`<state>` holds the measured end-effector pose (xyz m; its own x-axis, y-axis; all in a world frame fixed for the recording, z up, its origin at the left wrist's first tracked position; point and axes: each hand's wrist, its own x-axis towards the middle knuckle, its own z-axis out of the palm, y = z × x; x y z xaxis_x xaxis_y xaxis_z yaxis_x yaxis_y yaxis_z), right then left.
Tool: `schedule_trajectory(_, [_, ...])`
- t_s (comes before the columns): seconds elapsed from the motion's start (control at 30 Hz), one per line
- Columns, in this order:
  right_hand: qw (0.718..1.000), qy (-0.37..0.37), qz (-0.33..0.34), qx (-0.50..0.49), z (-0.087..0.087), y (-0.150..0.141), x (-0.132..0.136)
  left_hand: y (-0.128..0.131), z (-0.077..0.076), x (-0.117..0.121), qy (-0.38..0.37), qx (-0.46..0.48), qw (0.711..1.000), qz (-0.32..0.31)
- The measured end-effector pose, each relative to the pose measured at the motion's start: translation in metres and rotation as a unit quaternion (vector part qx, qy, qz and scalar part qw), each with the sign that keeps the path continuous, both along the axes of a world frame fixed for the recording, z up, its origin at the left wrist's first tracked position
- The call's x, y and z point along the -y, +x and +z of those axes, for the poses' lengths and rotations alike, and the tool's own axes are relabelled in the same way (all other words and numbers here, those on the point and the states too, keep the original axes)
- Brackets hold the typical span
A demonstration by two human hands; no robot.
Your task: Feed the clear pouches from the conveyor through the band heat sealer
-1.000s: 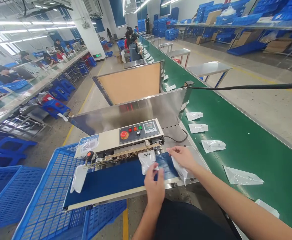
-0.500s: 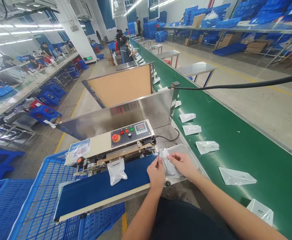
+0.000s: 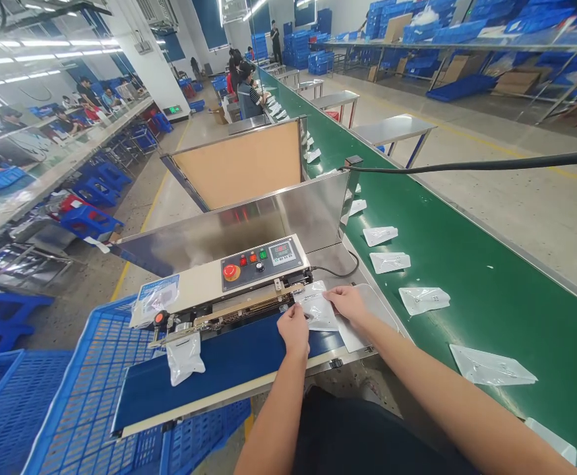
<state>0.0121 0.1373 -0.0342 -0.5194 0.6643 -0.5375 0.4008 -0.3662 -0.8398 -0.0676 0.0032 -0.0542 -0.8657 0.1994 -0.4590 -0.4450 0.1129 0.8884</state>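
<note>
At the far left, a blue crate (image 3: pixel 78 389) sits partly under the end of a blue belt (image 3: pixel 248 353). A white pouch (image 3: pixel 185 361) lies on that belt near the crate, its top edge at the machine (image 3: pixel 196 285); if it catches there, it could skew or bunch, since its lower part hangs loose. The red knob (image 3: pixel 229 272) is on the panel, beyond my hands.

My left hand (image 3: pixel 294 333) has a narrow grip, thumb and finger closed on the left edge of a clear-fronted bag (image 3: pixel 322 311). This bag is at the machine's right end, above the blue belt, with its top edge close to the rollers (image 3: pixel 299 288); I cannot tell whether they touch it. My left fingertips are very near the metal parts, so a slip forward could pinch or burn them. My right hand (image 3: pixel 351 307) pinches the bag's right side, also narrowly. If my two hands pull unevenly, the top edge could go in slanted or creased, because the film is thin and slack.

Just under my right hand is a pale tray (image 3: pixel 378 309). Farther right, more white packets (image 3: pixel 424 301) lie spaced along the green conveyor (image 3: pixel 466 264); any near its edge could slide off if bumped by my forearm.
</note>
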Motion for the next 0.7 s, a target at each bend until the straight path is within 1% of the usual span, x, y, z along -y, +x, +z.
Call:
schedule_trajectory(0.1, [0.999, -0.020, 0.037, -0.011, 0.004, -0.015, 0.013, -0.014, 0.000, 0.022, -0.004, -0.004, 1.000, 0.019])
schedule_trajectory(0.17, [0.998, -0.011, 0.054, -0.016, 0.009, -0.008, 0.015, -0.024, 0.003, 0.039, 0.011, -0.004, 0.999, 0.042])
schedule_trajectory(0.2, [0.998, 0.007, 0.055, -0.019, 0.011, 0.003, 0.014, -0.028, 0.005, 0.049, 0.017, -0.010, 0.998, 0.065])
schedule_trajectory(0.23, [0.998, 0.034, 0.048, -0.020, 0.011, 0.021, 0.010, -0.030, 0.007, 0.060, 0.016, -0.027, 0.995, 0.092])
schedule_trajectory(0.27, [0.997, 0.069, 0.030, -0.016, 0.010, 0.046, 0.004, -0.031, 0.009, 0.072, 0.004, -0.051, 0.991, 0.123])
schedule_trajectory(0.3, [0.994, 0.108, -0.003, -0.003, 0.007, 0.077, -0.003, -0.030, 0.012, 0.084, -0.017, -0.092, 0.985, 0.142])
schedule_trajectory(0.33, [0.987, 0.148, -0.050, 0.025, 0.002, 0.113, -0.009, -0.030, 0.014, 0.096, -0.053, -0.140, 0.977, 0.153])
schedule_trajectory(0.37, [0.974, 0.186, -0.109, 0.071, -0.005, 0.155, -0.015, -0.029, 0.016, 0.105, -0.083, -0.177, 0.969, 0.148])
schedule_trajectory(0.4, [0.951, 0.219, -0.176, 0.132, -0.012, 0.200, -0.018, -0.029, 0.018, 0.112, -0.099, -0.202, 0.965, 0.136])
schedule_trajectory(0.43, [0.917, 0.238, -0.245, 0.206, -0.021, 0.246, -0.019, -0.029, 0.019, 0.115, -0.094, -0.220, 0.963, 0.127])
schedule_trajectory(0.47, [0.872, 0.240, -0.315, 0.288, -0.030, 0.293, -0.016, -0.029, 0.020, 0.114, -0.084, -0.231, 0.963, 0.109])
schedule_trajectory(0.5, [0.818, 0.221, -0.385, 0.365, -0.038, 0.338, -0.011, -0.027, 0.022, 0.108, -0.068, -0.235, 0.966, 0.087])
schedule_trajectory(0.53, [0.760, 0.174, -0.456, 0.430, -0.045, 0.380, -0.002, -0.025, 0.025, 0.099, -0.048, -0.232, 0.969, 0.063])
schedule_trajectory(0.57, [0.701, 0.117, -0.520, 0.474, -0.052, 0.419, 0.010, -0.020, 0.029, 0.088, -0.028, -0.226, 0.973, 0.036])
schedule_trajectory(0.6, [0.653, 0.066, -0.566, 0.499, -0.058, 0.455, 0.024, -0.015, 0.034, 0.075, -0.008, -0.220, 0.975, 0.009])
schedule_trajectory(0.63, [0.616, 0.024, -0.597, 0.514, -0.062, 0.486, 0.040, -0.009, 0.039, 0.061, 0.006, -0.215, 0.977, -0.017])
schedule_trajectory(0.67, [0.593, -0.001, -0.612, 0.524, -0.066, 0.514, 0.056, -0.003, 0.044, 0.047, 0.015, -0.214, 0.976, -0.040])
schedule_trajectory(0.7, [0.578, -0.012, -0.615, 0.535, -0.068, 0.539, 0.073, 0.003, 0.050, 0.034, 0.018, -0.217, 0.974, -0.059])
